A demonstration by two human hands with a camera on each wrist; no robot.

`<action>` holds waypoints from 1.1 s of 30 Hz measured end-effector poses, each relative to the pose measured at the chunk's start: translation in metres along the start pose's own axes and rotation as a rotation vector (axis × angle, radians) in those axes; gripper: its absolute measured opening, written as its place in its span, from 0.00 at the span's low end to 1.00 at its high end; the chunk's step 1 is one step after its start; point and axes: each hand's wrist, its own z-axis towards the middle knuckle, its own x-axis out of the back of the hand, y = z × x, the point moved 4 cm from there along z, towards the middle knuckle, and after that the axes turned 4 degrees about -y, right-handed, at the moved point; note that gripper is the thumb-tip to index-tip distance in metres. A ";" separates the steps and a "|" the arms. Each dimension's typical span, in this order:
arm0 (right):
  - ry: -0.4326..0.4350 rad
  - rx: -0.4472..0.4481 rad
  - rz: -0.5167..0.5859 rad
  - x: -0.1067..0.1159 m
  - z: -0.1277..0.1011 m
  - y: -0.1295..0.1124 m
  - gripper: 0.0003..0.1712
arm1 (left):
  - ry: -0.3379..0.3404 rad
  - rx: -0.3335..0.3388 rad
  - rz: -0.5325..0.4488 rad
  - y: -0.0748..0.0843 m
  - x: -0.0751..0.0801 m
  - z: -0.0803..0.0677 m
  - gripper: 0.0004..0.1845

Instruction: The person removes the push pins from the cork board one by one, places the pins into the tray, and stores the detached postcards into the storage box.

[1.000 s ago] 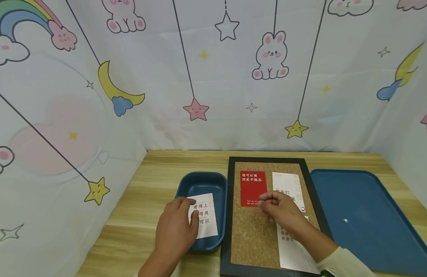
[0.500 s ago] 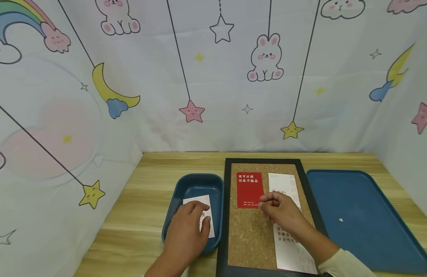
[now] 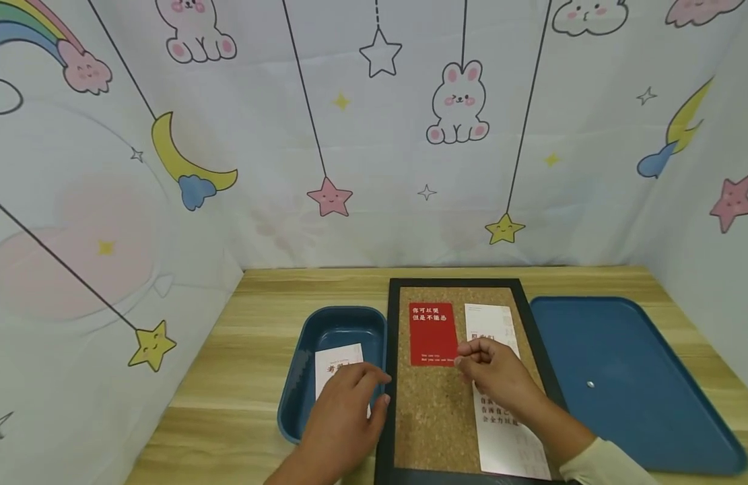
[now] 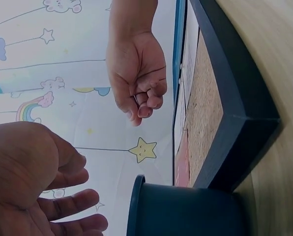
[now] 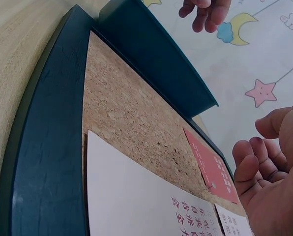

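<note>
The red card [image 3: 433, 333] lies on the corkboard [image 3: 437, 431], just beside the fingertips of your right hand [image 3: 501, 374] and to the right of your left hand [image 3: 349, 411]. Expect it light, thin, fairly stiff, easily creased; take it by its edges, minding what looks like a pin [image 5: 213, 185] nearest your right hand. Your left fingers are apart, holding nothing; your right fingers curl, but I can't tell whether they pinch anything.

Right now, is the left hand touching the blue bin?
Apart. The left wrist view shows it: the patterned curtain is visible in a gap between the left hand and the blue bin.
</note>
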 end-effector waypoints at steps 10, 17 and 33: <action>0.022 0.008 -0.036 0.005 -0.001 0.001 0.15 | 0.000 -0.126 -0.057 0.013 -0.007 0.002 0.13; 0.055 0.014 -0.083 0.006 -0.001 0.002 0.11 | -0.115 -0.110 -0.091 0.019 -0.016 0.002 0.12; 0.066 0.044 -0.130 0.012 -0.004 0.006 0.10 | -0.273 -0.256 -0.091 0.036 -0.038 0.001 0.15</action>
